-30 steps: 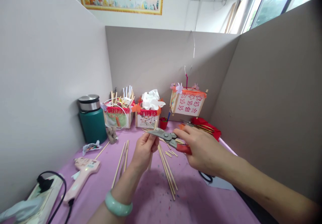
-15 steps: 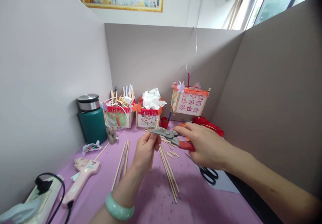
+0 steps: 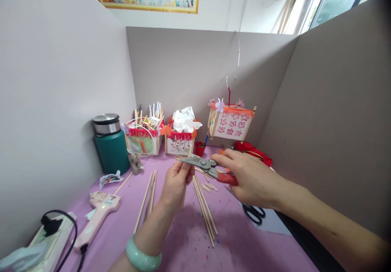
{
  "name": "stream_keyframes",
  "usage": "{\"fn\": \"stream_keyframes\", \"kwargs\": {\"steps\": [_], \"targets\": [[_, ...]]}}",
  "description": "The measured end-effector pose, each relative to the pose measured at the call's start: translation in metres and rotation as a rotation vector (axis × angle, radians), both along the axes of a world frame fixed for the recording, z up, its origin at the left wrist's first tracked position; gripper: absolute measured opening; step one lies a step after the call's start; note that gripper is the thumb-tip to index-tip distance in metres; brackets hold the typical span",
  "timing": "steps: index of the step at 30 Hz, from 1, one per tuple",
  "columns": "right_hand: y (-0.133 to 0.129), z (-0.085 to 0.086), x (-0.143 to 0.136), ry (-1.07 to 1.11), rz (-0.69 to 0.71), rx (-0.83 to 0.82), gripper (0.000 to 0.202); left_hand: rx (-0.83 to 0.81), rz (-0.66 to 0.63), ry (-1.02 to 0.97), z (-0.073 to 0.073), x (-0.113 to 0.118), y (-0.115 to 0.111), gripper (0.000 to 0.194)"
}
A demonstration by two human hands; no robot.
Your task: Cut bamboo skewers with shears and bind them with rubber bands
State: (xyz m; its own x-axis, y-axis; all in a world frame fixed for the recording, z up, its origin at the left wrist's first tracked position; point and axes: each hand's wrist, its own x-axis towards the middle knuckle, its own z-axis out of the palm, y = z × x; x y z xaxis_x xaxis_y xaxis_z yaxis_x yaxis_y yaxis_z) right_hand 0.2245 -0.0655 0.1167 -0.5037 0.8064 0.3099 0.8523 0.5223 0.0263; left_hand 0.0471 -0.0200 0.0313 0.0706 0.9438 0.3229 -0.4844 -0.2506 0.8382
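My left hand (image 3: 179,181) is closed around a thin wooden stick (image 3: 184,196), which stands roughly upright with its top end above the fingers. In my right hand (image 3: 244,174) is a pair of pruning shears (image 3: 206,165) with red handles, its fingers wrapped around them. The grey blades lie across the stick just over my left fingertips; whether they bite into it I cannot tell. Several long sticks (image 3: 204,211) rest on the table below, with more sticks (image 3: 149,196) to the left. Short cut pieces (image 3: 209,187) lie between the hands.
A pink glue gun (image 3: 100,215) and a power strip (image 3: 51,239) are at the left, before a green flask (image 3: 111,143). Decorated boxes (image 3: 180,143) stand at the back, and a paper lantern (image 3: 232,123) hangs beside them. Black scissors (image 3: 253,213) lie on paper at right.
Almost nothing differs. Both hands, the stick and the shears hold nearly the same position, and the view has shifted very slightly.
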Motion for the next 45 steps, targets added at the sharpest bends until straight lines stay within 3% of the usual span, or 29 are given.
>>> {"fn": "stream_keyframes", "kwargs": {"steps": [9, 12, 16, 19, 23, 29, 32, 37, 41, 45], "targets": [[0.0, -0.012, 0.002, 0.109, -0.007, -0.022, 0.048, 0.035, 0.02, 0.063, 0.0, 0.0, 0.001, 0.029], [-0.003, -0.023, -0.003, 0.263, 0.01, -0.055, 0.056, 0.081, 0.143, 0.29, 0.012, -0.007, -0.003, 0.03], [-0.005, -0.047, -0.017, 0.592, 0.101, -0.165, 0.072, 0.264, 0.406, 0.787, 0.023, -0.019, -0.008, 0.018], [0.0, -0.07, -0.024, 0.762, 0.12, -0.302, 0.074, 0.28, 0.525, 1.102, 0.012, -0.021, -0.006, 0.011], [0.006, -0.098, -0.021, 0.879, -0.005, -0.521, 0.063, 0.327, 0.558, 1.395, -0.014, -0.016, -0.002, 0.018], [0.006, -0.113, -0.016, 0.935, -0.053, -0.646, 0.057, 0.282, 0.56, 1.656, -0.028, -0.009, -0.002, 0.022], [0.005, -0.114, -0.016, 0.906, -0.057, -0.633, 0.059, 0.268, 0.581, 1.656, -0.03, -0.01, -0.003, 0.024], [0.006, -0.116, -0.014, 0.924, -0.019, -0.655, 0.062, 0.226, 0.545, 1.464, -0.027, -0.013, -0.001, 0.024], [0.004, -0.116, -0.014, 0.917, -0.007, -0.706, 0.064, 0.057, 0.336, 1.144, -0.022, -0.021, 0.005, 0.023], [0.003, -0.112, -0.015, 0.857, -0.005, -0.704, 0.063, -0.279, -0.033, 0.83, -0.022, -0.032, 0.011, 0.031]]}}
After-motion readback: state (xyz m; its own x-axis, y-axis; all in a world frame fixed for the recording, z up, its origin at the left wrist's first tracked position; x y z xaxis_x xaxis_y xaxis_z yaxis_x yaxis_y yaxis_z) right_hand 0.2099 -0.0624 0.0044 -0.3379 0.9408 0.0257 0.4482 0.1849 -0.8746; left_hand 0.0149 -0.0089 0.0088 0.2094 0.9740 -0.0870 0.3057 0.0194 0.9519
